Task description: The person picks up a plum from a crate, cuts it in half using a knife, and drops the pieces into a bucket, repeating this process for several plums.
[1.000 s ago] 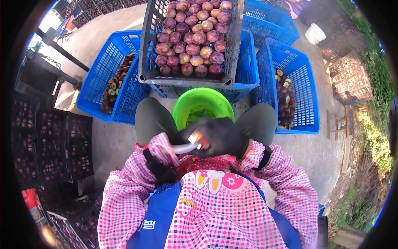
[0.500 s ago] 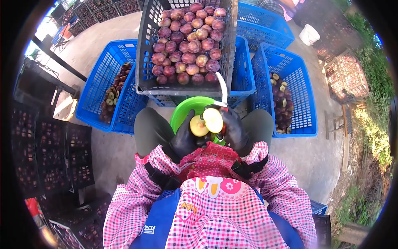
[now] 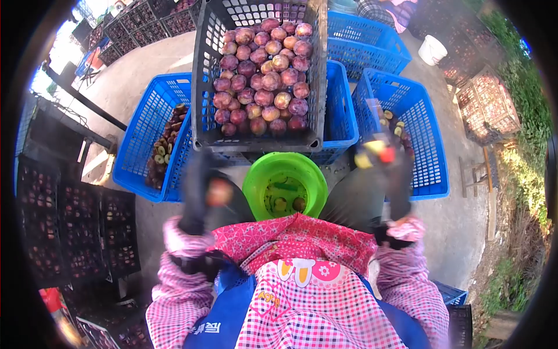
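My left hand, in a black glove and smeared by motion, is to the left of the green basin. A reddish-yellow plum half is held in it. Over the near edge of the right blue crate, my gloved right hand is blurred too. At its fingers show a yellow cut plum piece and a red spot, likely the handle of the curved knife; a faint pale streak above looks like its blade. A few plum pieces lie at the bottom of the basin, between my knees.
Ahead stands a black crate holding whole plums, on top of blue crates. Cut plums lie in the left blue crate and the right blue crate. A white bucket stands far right. Stacked dark crates line the left side.
My hands have parted from above the basin, the left going left with a plum half, the right going right toward the blue crate. The basin's inside now shows. The view has shifted slightly.
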`<act>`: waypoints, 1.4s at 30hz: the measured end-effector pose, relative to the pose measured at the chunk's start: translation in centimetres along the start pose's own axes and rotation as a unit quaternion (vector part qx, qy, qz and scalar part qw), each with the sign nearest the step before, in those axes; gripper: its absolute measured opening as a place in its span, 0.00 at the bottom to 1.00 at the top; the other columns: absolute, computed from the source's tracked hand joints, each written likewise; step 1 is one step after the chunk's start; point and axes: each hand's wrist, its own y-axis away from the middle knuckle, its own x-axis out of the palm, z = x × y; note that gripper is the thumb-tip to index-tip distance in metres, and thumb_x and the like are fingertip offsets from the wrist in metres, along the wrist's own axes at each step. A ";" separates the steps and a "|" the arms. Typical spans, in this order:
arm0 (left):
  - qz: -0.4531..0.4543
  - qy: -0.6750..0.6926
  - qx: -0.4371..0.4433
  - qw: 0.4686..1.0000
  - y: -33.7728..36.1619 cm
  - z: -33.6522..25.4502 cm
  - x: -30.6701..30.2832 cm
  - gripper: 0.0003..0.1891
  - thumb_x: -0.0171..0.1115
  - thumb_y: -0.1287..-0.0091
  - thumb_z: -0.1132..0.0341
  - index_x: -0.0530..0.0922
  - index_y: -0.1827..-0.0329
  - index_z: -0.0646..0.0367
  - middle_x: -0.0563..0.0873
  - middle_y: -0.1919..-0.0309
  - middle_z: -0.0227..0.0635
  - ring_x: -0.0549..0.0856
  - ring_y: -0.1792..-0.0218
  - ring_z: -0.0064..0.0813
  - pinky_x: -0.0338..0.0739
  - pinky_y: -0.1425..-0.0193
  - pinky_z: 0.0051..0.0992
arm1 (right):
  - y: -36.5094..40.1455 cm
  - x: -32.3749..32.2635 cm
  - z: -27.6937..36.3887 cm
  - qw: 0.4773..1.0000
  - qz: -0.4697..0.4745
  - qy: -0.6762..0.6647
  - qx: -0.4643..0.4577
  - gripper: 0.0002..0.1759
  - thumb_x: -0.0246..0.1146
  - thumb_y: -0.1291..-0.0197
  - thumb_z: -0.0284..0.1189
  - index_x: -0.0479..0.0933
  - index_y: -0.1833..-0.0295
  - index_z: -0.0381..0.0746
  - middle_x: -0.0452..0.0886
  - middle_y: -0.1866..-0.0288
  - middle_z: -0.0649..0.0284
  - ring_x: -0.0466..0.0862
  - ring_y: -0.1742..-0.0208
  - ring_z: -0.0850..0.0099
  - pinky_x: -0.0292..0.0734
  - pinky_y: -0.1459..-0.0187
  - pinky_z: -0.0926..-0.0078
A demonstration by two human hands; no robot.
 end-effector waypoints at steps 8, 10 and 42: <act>-0.200 -0.278 0.056 0.938 -14.6 -0.9 -2.6 0.21 0.63 0.32 0.59 0.78 0.43 0.66 0.84 0.49 0.58 0.83 0.46 0.54 0.76 0.43 0.42 | -1.6 -5.5 -8.6 0.988 -0.121 0.024 0.094 0.21 0.71 0.39 0.42 0.81 0.50 0.37 0.85 0.55 0.50 0.85 0.56 0.60 0.79 0.55 0.66; -0.094 -0.343 0.014 0.935 -19.5 -1.4 1.7 0.24 0.64 0.34 0.56 0.77 0.41 0.64 0.85 0.50 0.57 0.83 0.46 0.54 0.77 0.45 0.45 | -1.5 -3.1 -8.7 0.987 -0.035 0.121 0.104 0.22 0.72 0.39 0.41 0.81 0.49 0.36 0.84 0.58 0.51 0.84 0.60 0.63 0.77 0.58 0.67; 0.024 0.574 -0.213 0.790 -0.4 -4.8 9.9 0.26 0.54 0.25 0.44 0.74 0.37 0.56 0.88 0.56 0.31 0.87 0.68 0.20 0.81 0.65 0.18 | 6.4 8.7 9.5 0.956 0.147 -0.189 -0.167 0.10 0.63 0.30 0.33 0.74 0.54 0.37 0.80 0.67 0.47 0.82 0.66 0.44 0.76 0.67 0.56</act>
